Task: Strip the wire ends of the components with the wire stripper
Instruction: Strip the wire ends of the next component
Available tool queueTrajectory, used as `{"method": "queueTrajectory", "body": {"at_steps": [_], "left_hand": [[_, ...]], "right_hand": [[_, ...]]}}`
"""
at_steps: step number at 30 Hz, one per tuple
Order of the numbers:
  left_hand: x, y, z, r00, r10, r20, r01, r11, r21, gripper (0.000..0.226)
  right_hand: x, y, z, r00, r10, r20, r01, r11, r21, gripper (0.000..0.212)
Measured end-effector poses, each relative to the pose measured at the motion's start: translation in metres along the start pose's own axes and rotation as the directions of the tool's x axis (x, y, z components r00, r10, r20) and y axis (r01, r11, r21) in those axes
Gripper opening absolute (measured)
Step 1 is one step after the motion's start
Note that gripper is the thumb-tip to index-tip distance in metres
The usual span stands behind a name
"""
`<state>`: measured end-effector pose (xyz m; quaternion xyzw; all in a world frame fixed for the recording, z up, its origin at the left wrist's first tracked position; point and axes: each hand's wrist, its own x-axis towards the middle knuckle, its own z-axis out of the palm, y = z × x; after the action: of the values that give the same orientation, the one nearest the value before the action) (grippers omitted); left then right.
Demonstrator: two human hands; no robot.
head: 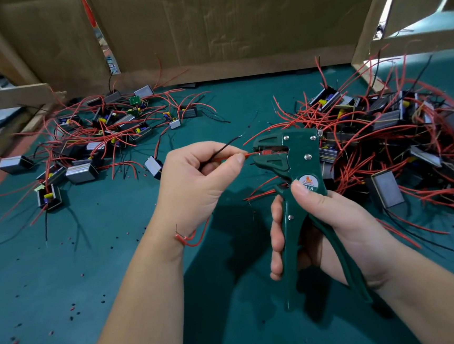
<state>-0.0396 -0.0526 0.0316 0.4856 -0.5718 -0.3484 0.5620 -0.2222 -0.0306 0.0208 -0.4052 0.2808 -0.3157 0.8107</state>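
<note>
Green wire stripper (298,149) is standing upright in my right hand (329,226), fingers wrapping both handles, ready for a squeeze. My left hand (199,179) is pinching a red wire (249,154) close to its end, so it is entering the jaws level without bending. Beyond, on the bench (64,268), components are lying in a right pile (382,136) and a left pile (107,133), probably separating unstripped from stripped.

1. My left hand (193,180) is left of the wire stripper (288,163), which stands upright in my right hand (321,226) above the desk (118,263).
2. The wire (249,154) runs from my left fingers (237,160) rightward into the stripper's head.
3. The left heap of components (101,133) lies on the desk behind my left hand; the right heap of components (382,136) lies behind the stripper.
4. A cardboard wall (221,27) stands behind both heaps.
</note>
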Motion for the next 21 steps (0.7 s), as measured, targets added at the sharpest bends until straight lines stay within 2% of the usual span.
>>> {"method": "queueTrajectory", "body": {"at_steps": [3, 8, 10, 13, 16, 17, 19, 21], "left_hand": [[0.0, 0.0, 0.0, 1.0, 0.009, 0.007, -0.009, 1.0, 0.009, 0.022], [0.0, 0.0, 0.0, 0.999, 0.026, 0.04, -0.028, 0.998, 0.064, 0.008], [0.001, -0.001, 0.0, 0.999, -0.027, 0.046, 0.026, 0.999, 0.024, 0.02], [0.001, -0.005, 0.003, 0.982, -0.15, 0.112, 0.155, 0.987, -0.04, 0.038], [0.001, -0.005, 0.012, 0.981, -0.16, 0.112, 0.162, 0.987, -0.011, 0.043], [0.002, -0.003, 0.015, 0.984, -0.16, 0.08, 0.165, 0.985, -0.051, 0.042], [0.003, 0.001, 0.018, 0.982, -0.191, 0.012, 0.188, 0.952, -0.242, 0.037], [0.003, 0.007, 0.018, 0.972, -0.23, 0.048, 0.223, 0.841, -0.493, 0.03]], "right_hand": [[0.0, 0.001, 0.001, 0.999, -0.001, -0.032, 0.001, 1.0, -0.005, 0.04], [-0.003, 0.002, 0.004, 0.997, 0.001, -0.08, -0.002, 1.0, -0.019, 0.05], [-0.003, 0.004, 0.006, 0.991, -0.022, -0.13, 0.018, 0.999, -0.036, 0.053], [0.003, 0.005, 0.005, 0.956, -0.064, -0.285, 0.049, 0.997, -0.059, 0.048], [0.006, 0.0, 0.003, 0.974, -0.081, -0.21, 0.081, 0.997, -0.009, 0.042], [0.005, -0.002, 0.001, 0.986, -0.054, -0.161, 0.058, 0.998, 0.022, 0.044], [0.004, -0.003, -0.001, 0.997, 0.046, -0.068, -0.041, 0.997, 0.066, 0.054], [0.003, 0.0, 0.0, 0.991, 0.131, 0.024, -0.133, 0.986, 0.104, 0.058]]}}
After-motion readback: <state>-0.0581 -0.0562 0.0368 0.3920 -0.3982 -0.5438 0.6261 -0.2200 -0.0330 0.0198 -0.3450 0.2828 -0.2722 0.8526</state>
